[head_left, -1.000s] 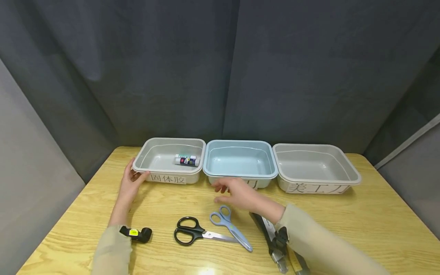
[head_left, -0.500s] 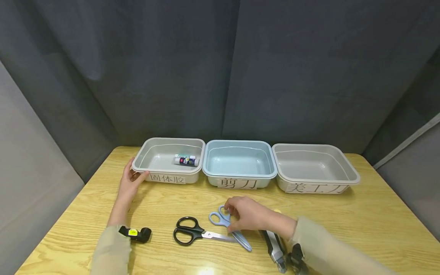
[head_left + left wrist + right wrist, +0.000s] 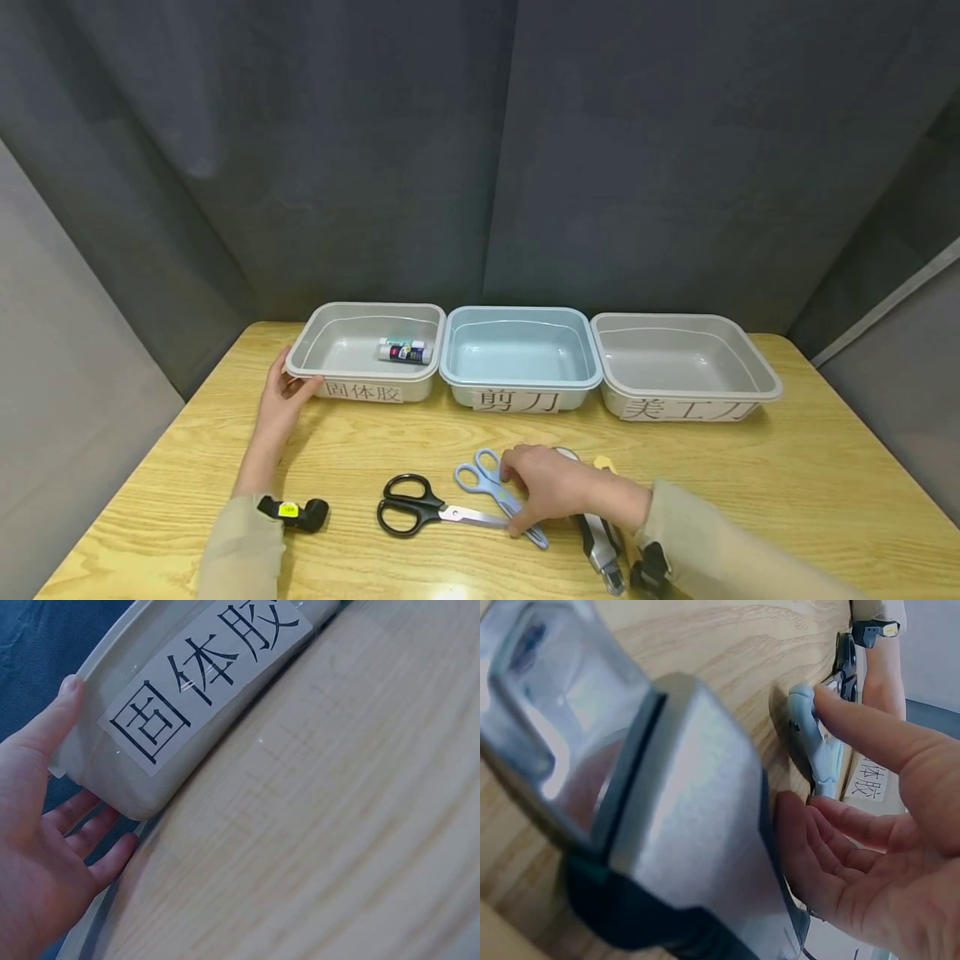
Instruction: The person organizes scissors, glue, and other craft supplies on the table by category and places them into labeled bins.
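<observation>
In the head view my right hand (image 3: 551, 483) is over the light blue scissors (image 3: 480, 478), its thumb on the blade's left side and its fingers on the other. The scissors lie on the table, handles pointing away. In the right wrist view the thumb and fingers hold the light blue scissors (image 3: 814, 739) between them. The left hand (image 3: 279, 408) grips the near left corner of the left grey bin (image 3: 375, 377). Its thumb (image 3: 56, 712) lies on the front, while the other fingers reach around the side. Black-handled scissors (image 3: 412, 504) touch or lie close to the blue blade.
Two glue sticks (image 3: 405, 354) lie in the left bin. A light blue bin (image 3: 521, 386) and another grey bin (image 3: 693, 393) stand beside it, all with paper labels. A grey-black utility knife (image 3: 600, 548) and a yellow one (image 3: 604, 464) lie partly under the right forearm.
My right hand has come from in front of the blue bin down to the light blue scissors, its thumb sliding along toward the blade tip. The left hand stays on its bin.
</observation>
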The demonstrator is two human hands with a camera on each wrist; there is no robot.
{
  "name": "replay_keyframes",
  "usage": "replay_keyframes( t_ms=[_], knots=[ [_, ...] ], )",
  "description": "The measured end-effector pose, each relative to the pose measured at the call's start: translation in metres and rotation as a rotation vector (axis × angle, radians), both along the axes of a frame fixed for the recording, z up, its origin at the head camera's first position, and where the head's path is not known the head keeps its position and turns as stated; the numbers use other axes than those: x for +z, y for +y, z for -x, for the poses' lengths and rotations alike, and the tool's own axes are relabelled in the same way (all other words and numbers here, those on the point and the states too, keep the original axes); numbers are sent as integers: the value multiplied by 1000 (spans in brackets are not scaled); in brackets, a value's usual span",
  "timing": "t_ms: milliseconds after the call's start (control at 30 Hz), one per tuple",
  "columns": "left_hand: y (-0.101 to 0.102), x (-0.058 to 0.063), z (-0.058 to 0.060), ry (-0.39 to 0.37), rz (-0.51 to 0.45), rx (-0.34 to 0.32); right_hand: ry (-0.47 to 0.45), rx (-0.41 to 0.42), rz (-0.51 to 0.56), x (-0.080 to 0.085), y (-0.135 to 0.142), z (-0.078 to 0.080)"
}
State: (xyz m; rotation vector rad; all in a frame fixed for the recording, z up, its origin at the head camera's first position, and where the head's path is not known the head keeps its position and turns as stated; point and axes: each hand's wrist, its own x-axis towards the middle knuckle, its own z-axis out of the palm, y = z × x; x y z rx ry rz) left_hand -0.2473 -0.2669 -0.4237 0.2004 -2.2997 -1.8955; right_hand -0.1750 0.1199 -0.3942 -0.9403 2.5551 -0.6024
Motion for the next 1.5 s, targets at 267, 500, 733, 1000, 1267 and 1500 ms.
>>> replay_keyframes(
  t_ms=[267, 500, 733, 1000, 1267, 1500],
  knots=[
    [-1, -2, -1, 9, 13, -2, -58, 14, 26, -1, 5, 2],
    [-8, -16, 7, 21, 26, 4, -74, 26, 16, 3, 5, 3],
    [-3, -3, 1, 13, 2, -7, -8, 5, -1, 10, 3, 4],
    [-2, 1, 0, 15, 5, -4, 41, 10, 39, 19, 5, 6],
    [-7, -12, 7, 13, 4, -1, 158, -4, 115, 33, 9, 13],
    [-6, -13, 7, 33, 22, -1, 255, 0, 109, 47, 14, 21]
  ],
)
